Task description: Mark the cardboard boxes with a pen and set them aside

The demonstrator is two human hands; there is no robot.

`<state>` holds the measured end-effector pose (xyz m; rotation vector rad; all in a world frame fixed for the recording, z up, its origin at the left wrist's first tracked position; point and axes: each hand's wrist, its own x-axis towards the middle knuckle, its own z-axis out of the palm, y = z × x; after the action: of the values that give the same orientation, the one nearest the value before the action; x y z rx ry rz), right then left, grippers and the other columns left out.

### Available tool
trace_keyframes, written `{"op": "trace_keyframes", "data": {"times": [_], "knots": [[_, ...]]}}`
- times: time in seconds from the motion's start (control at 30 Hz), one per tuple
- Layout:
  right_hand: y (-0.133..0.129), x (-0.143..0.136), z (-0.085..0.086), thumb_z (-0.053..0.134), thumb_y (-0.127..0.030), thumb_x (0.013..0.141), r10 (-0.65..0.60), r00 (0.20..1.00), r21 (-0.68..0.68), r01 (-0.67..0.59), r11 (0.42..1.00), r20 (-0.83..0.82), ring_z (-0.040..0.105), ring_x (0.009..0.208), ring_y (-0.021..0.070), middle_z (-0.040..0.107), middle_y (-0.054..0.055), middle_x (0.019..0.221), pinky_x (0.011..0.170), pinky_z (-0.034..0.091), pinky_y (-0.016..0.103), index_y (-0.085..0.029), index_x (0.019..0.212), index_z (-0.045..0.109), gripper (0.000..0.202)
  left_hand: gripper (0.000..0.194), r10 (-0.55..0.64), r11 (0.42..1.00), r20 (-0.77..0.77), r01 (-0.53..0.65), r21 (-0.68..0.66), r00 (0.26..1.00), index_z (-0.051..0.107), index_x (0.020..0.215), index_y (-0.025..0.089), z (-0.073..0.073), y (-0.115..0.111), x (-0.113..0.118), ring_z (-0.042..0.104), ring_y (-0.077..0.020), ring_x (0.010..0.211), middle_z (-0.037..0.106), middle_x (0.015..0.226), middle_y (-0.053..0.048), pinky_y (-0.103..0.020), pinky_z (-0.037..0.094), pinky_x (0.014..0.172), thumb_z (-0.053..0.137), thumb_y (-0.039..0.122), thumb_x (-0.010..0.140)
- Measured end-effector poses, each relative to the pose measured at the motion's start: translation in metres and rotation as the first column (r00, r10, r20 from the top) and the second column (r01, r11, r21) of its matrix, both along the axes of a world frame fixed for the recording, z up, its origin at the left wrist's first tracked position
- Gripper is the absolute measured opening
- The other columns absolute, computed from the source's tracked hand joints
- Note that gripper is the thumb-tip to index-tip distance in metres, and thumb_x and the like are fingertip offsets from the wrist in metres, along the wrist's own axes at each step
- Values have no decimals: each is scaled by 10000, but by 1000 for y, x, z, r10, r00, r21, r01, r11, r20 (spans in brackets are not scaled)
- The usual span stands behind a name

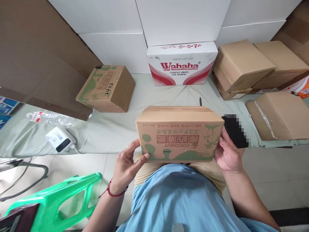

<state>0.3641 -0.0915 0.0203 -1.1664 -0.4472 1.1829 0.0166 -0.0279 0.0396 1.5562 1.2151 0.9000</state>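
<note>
A brown cardboard box (180, 140) with green print and the word COCONUT, its lettering upside down, is held in front of my body at the near edge of the cloth-covered table. My left hand (127, 164) grips its left side, thumb on the printed face. At the right side, my right hand (228, 153) holds the box near the lower corner, with some fingers hidden behind it. A black object (235, 130), partly pixelated, lies just beyond my right hand. Behind the box, a black pen (200, 101) rests on the cloth.
A similar box (106, 88) marked 2422 stands at the back left. The white Wahaha box (182, 64) is against the wall. Several brown boxes (243, 62) fill the right side. A bottle (50, 118) and white power bank (60, 139) lie left, above a green stool (55, 199).
</note>
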Motion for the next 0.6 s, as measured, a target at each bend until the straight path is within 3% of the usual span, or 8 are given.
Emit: {"op": "trace_keyframes", "data": {"times": [0.13,0.23,0.33,0.43,0.6], "knots": [[1,-2,4,846,-510,856,64,997,44,-66,997,38,621,1457,317,754,34,1439,1200,535,482,-363,1292,772,467,461,47,995,83,-39,-96,995,818,1301,215,-1,5,-2,713,-355,1323,777,1389,-136,-457,612,1116,871,441,902],[5,1,7,790,-637,890,34,999,57,-36,998,34,649,1415,324,776,51,1385,1141,577,476,-353,1234,802,446,451,38,997,52,-35,-64,998,813,1315,232,-1,7,-4,696,-350,1359,755,1439,-124,-463,609,1134,862,430,913],[8,7,12,711,-785,887,-35,999,40,34,999,14,641,1433,333,767,53,1411,1132,585,486,-357,1249,813,570,383,2,998,-20,0,63,1000,827,1286,257,-3,6,-8,660,-352,1426,733,1486,-119,-472,570,1192,847,398,930],[7,12,17,636,-827,916,-52,999,6,52,999,-13,627,1462,347,773,54,1414,1178,552,527,-349,1227,831,603,381,-44,977,-99,63,201,994,805,1330,285,-4,3,-7,661,-339,1436,721,1507,-113,-473,557,1209,827,317,951],[-2,20,14,798,-657,877,-91,996,-70,90,993,-8,706,1356,335,827,38,1293,1147,577,512,-346,1160,839,422,554,-120,872,-162,182,454,980,700,1487,313,6,-1,7,658,-309,1450,680,1562,-120,-482,555,1215,779,146,964]]}}
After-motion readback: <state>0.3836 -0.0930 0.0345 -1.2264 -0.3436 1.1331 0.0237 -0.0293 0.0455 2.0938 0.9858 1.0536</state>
